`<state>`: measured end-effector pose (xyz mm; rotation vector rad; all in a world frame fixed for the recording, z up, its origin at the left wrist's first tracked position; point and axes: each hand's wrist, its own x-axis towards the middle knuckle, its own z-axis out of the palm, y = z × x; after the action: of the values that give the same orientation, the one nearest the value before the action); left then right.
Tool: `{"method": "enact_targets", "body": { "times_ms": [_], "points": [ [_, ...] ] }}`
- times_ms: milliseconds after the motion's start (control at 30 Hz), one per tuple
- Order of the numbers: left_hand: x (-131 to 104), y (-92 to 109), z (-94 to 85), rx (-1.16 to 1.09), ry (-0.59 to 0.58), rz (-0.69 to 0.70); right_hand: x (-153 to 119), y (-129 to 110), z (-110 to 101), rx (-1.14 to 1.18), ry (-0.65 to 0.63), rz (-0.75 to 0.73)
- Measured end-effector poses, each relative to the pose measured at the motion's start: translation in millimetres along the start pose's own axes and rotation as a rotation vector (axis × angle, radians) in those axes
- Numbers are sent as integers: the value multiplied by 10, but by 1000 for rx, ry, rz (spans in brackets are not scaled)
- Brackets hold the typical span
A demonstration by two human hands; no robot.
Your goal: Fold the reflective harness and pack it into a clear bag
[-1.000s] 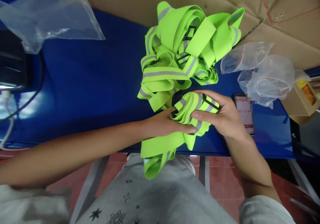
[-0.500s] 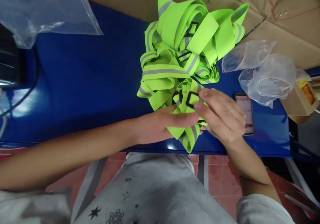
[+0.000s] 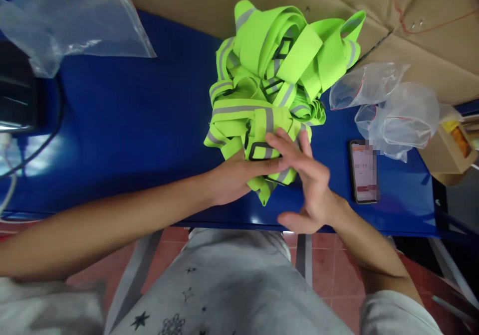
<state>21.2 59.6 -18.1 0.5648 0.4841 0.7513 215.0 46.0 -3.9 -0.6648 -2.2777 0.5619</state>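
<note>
Neon-green strap bundle pinched in left hand; right hand splayed partly over it. I'd press evenly, folds flush.

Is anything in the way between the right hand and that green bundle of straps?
Nothing apart from the other hand's thumb. The right hand has its fingers spread over the right side of the green bundle. The left thumb lies across the front, its tip by those fingers.
</note>
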Motion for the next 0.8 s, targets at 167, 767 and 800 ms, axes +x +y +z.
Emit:
{"method": "enact_targets", "body": {
  "times_ms": [167, 767, 800],
  "points": [
    [-51, 13, 39, 175, -19, -155, 29, 118, -174, 50, 319, 189],
    [-158, -1, 172, 24, 91, -61, 67, -86, -94, -10, 474, 485],
    [-150, -27, 162, 47, 84, -56, 68, -65, -73, 36, 489, 544]
  ]
}}
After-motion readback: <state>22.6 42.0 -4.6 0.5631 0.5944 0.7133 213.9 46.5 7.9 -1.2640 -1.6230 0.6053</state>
